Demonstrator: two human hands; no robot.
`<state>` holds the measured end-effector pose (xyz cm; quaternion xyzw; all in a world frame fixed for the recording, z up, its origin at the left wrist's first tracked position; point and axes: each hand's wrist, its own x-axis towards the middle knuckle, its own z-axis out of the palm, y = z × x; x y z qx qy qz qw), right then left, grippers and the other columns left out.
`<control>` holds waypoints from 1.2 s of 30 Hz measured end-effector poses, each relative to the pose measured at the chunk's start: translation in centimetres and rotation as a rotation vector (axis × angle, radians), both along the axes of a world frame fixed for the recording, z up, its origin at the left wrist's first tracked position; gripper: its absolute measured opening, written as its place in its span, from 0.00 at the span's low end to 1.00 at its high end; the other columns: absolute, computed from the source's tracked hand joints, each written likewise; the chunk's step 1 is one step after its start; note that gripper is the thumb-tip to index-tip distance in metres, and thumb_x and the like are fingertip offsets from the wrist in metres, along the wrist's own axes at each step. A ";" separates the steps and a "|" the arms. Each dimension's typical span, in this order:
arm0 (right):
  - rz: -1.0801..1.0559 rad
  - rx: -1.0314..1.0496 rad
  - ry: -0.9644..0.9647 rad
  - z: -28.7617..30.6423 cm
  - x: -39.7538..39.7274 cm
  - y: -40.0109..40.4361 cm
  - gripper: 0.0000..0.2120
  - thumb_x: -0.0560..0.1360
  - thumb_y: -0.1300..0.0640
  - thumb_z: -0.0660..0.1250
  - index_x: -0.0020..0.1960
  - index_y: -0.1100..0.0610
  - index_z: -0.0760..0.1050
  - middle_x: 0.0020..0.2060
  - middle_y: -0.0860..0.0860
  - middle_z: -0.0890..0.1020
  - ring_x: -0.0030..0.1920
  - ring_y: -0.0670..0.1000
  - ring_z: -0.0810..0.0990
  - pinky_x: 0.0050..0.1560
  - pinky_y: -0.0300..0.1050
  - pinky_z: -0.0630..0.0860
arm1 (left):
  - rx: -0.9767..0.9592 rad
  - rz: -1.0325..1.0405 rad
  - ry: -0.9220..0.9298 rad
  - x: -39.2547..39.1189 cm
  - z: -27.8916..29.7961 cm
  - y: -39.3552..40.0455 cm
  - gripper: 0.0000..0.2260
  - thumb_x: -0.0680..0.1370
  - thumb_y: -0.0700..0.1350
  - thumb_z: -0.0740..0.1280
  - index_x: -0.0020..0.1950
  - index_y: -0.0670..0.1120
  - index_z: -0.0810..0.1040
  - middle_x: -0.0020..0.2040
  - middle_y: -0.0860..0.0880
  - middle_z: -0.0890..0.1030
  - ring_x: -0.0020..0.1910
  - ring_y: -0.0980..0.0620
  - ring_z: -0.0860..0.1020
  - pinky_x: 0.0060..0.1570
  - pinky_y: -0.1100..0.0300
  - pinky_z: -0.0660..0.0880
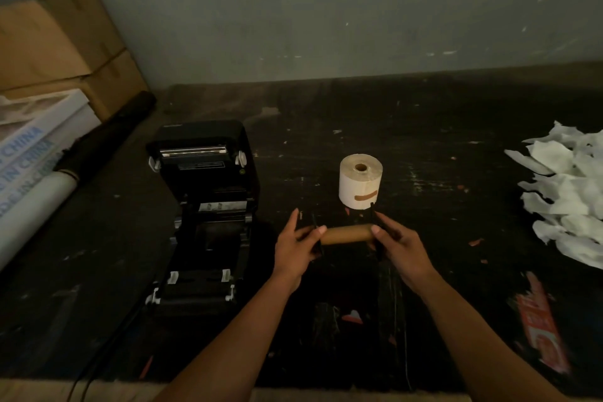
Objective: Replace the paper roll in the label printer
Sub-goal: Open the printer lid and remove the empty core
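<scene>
Head view shows both hands out over the dark, scuffed table [424, 127], holding the spent cardboard core [346, 234] level between them: the left hand [295, 246] pinches the black guide plate at its end with thumb lying on the tube, and the right hand [396, 243] has its fingers curled round the black guide at the other end, thumb tip on the cardboard. So both grips are closed on the spindle assembly, one at each end, with the bare brown tube spanning the gap between them. That core looks light and fairly stiff, matt and easy to hold, though a thin paper tube would likely crush if squeezed mid-span; I'd judge the ends, by the plastic guides, the sound place to hold while pulling them off. Just beyond the right hand stands the new paper roll [360, 181], upright on its flat face, hollow centre upward, its loose end taped down with a brown strip. It is a dense, pale cylinder, probably much heavier than the core, smooth-sided; best taken round its full girth, I think, since the wound layers could telescope if pushed at the centre. To the left of the left hand sits the label printer [204, 206], glossy black plastic, its lid thrown open and bay exposed.
</scene>
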<state>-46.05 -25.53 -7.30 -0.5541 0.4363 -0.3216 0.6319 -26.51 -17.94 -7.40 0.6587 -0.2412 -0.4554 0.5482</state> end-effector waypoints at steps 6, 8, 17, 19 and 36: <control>-0.090 0.103 -0.089 -0.6 -0.3 -0.3 0.18 0.74 0.57 0.67 0.62 0.44 0.73 0.54 0.49 0.77 0.52 0.53 0.80 0.48 0.44 0.76 | -0.016 0.030 0.071 -0.7 0.3 -0.1 0.39 0.72 0.45 0.73 0.76 0.55 0.54 0.65 0.46 0.75 0.52 0.54 0.76 0.41 0.59 0.79; -0.110 0.118 -0.119 -0.6 -0.3 -0.3 0.18 0.74 0.58 0.67 0.62 0.45 0.73 0.54 0.48 0.76 0.53 0.53 0.79 0.49 0.44 0.76 | -0.020 0.068 0.105 -0.9 0.4 -0.3 0.39 0.72 0.45 0.73 0.76 0.54 0.54 0.64 0.46 0.76 0.54 0.53 0.77 0.44 0.56 0.80; -0.180 0.120 -0.150 -0.2 -2.0 -0.5 0.20 0.75 0.60 0.66 0.66 0.51 0.71 0.60 0.51 0.73 0.59 0.53 0.74 0.56 0.47 0.75 | -0.027 0.286 0.207 0.1 -0.2 -0.2 0.38 0.71 0.46 0.74 0.75 0.52 0.58 0.55 0.49 0.79 0.53 0.51 0.78 0.45 0.55 0.78; -0.188 0.122 -0.147 -0.3 -2.3 -0.5 0.20 0.75 0.60 0.66 0.66 0.51 0.71 0.60 0.52 0.72 0.59 0.52 0.74 0.55 0.46 0.75 | -0.020 0.295 0.235 0.1 -0.4 -0.1 0.36 0.71 0.45 0.74 0.75 0.51 0.59 0.55 0.48 0.79 0.54 0.50 0.78 0.46 0.54 0.78; -0.198 0.064 0.023 -0.7 -3.1 -1.7 0.21 0.77 0.58 0.64 0.69 0.56 0.67 0.58 0.55 0.76 0.53 0.52 0.79 0.48 0.42 0.76 | 0.079 0.364 0.189 1.0 -2.2 0.1 0.20 0.77 0.41 0.68 0.69 0.45 0.69 0.57 0.44 0.77 0.55 0.45 0.77 0.49 0.50 0.79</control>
